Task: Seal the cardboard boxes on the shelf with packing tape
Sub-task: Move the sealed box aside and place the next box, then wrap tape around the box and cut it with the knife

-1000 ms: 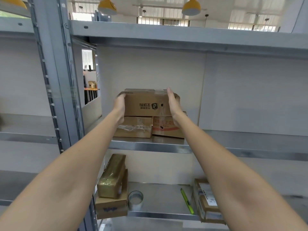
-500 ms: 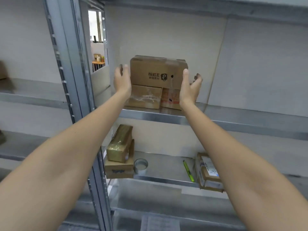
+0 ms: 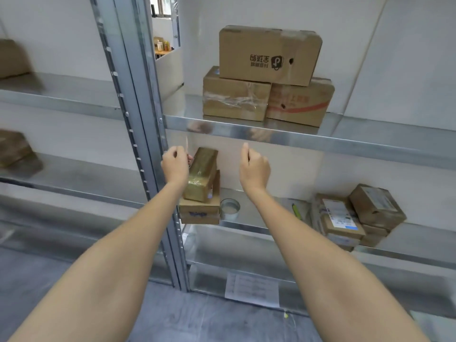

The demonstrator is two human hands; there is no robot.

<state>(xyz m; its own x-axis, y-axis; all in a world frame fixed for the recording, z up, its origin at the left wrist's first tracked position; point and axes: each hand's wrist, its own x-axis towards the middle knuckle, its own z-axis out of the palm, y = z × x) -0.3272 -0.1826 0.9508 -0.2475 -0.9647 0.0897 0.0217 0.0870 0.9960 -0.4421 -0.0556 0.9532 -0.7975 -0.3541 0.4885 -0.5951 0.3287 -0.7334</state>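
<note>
- Your left hand hangs in front of the grey metal shelf upright, fingers loosely curled and holding nothing.
- Your right hand is raised just below the upper shelf's front edge, fingers also loosely curled, gripping nothing.
- The large brown cardboard box with dark print sits on the upper shelf, resting across two lower boxes: a tape-wrapped brown box on the left and a brown box with red print touching it on the right.
- On the middle shelf, a shiny tape-wrapped oblong box leans tilted on a small brown box with blue print, just beside your left hand.
- The roll of clear packing tape stands next to that small box.
- A yellow-green pen-shaped tool lies further right, near a cluster of labelled brown parcels.
</note>
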